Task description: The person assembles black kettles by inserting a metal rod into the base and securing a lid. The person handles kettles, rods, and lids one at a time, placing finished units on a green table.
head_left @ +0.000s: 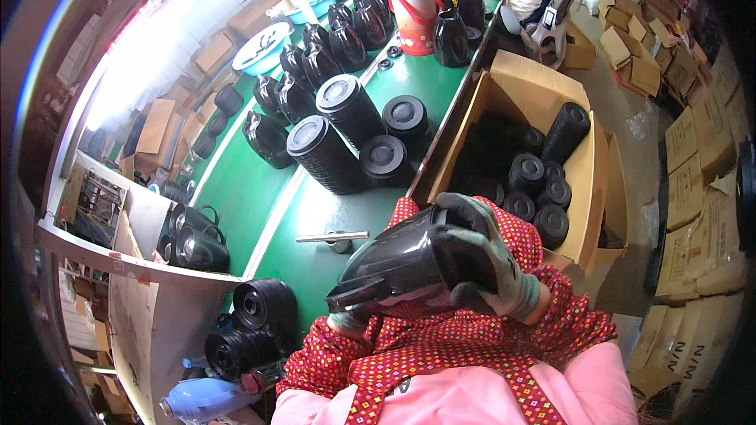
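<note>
Gloved right hand point(480, 256) wraps the wide base end of a glossy black plastic jug shell point(405, 267), held tilted at 6 o'clock over the green bench point(315, 212). Left hand point(346, 321) supports the spout end from beneath, its grip mostly hidden. Shell looks light, rigid and slippery; hold at the rim. Stacked black lids point(323, 153) lie at 11 o'clock, cardboard box point(587, 181) at 2 o'clock.
</note>
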Demonstrator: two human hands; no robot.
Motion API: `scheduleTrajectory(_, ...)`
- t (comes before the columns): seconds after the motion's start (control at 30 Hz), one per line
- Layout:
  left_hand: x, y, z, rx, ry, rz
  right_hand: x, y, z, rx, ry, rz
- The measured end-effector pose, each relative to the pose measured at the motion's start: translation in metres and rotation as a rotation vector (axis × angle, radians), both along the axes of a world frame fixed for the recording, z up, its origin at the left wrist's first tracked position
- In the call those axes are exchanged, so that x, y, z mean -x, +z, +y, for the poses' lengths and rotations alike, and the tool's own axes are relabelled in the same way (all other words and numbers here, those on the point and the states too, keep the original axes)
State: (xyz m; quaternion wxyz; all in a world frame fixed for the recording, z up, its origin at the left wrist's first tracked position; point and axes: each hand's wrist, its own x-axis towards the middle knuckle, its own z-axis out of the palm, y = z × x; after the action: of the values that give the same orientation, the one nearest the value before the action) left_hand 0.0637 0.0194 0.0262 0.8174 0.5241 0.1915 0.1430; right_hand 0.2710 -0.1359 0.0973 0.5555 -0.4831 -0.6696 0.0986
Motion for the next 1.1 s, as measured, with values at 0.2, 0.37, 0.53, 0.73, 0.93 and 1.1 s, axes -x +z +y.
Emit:
scheduleTrajectory(0.2, -0.006, 0.008, 0.003, -0.136, 0.109, 0.023, 0.016, -0.03, 0.007, 0.071, -0.103, 0.492)
scheduleTrajectory(0.37, 0.013, 0.013, 0.024, -0.768, 0.439, 0.161, 0.011, -0.049, 0.003, 0.133, 0.045, 0.852)
scheduleTrajectory(0.53, 0.007, 0.018, 0.014, -1.573, 0.487, -0.083, -0.035, -0.019, 0.028, 0.695, -0.181, 0.776)
scheduleTrajectory(0.73, 0.018, -0.01, -0.051, -1.665, 0.044, -0.103, -0.045, -0.105, 0.06, 0.744, -0.314, 0.721)
scheduleTrajectory(0.93, 0.045, -0.024, -0.02, -1.189, -0.446, -0.203, -0.017, -0.141, 0.035, 0.598, -0.317, 0.58)
scheduleTrajectory(1.1, 0.069, -0.064, 0.113, -1.531, 0.131, 0.727, -0.001, -0.122, 0.023, 0.45, -0.352, 0.452)
